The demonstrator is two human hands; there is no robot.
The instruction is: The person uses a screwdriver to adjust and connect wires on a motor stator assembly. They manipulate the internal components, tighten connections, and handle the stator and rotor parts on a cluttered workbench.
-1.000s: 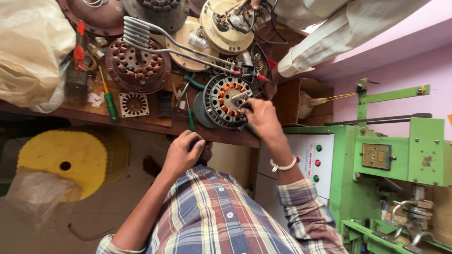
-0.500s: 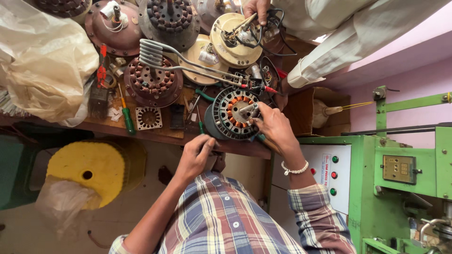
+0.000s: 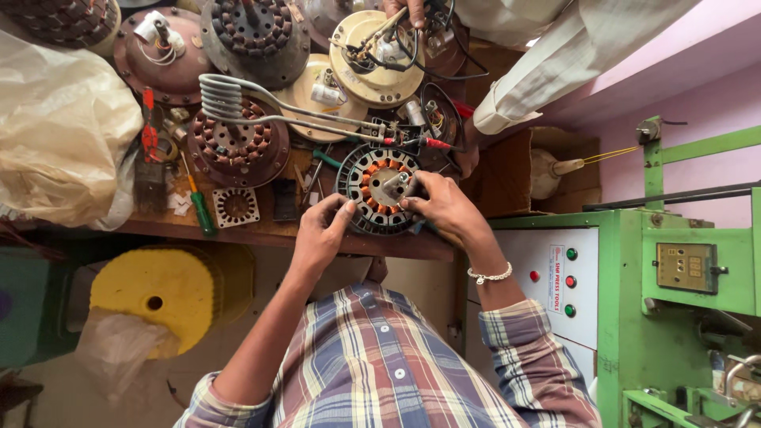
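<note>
Resting at the near edge of the wooden table, the fan stator has both of the person's hands on it. It is a round dark metal ring with slotted teeth, copper-orange windings packed between them, and a pale metal hub with a short shaft stub at the centre. It lies flat, face up to the camera.

The left hand comes in from the near side, fingers curled, its grip pressed against the stator's left rim with the fingertips touching the outer teeth. The right hand covers the stator's right side, thumb and fingers closed in toward the hub; the grip looks pinched on the centre piece, though exactly what it pinches is hidden by the fingers. A beaded bracelet sits on the right wrist, and plaid sleeves frame the bottom of the view.

Just left of the stator lie a small square perforated plate and a green-handled screwdriver. Beyond it stands a brown wound rotor with a coiled metal heating rod lying across it. A cream-coloured motor cover sits farther back, where another person's hand touches its wires. A yellow round stool stands below the table.
</note>
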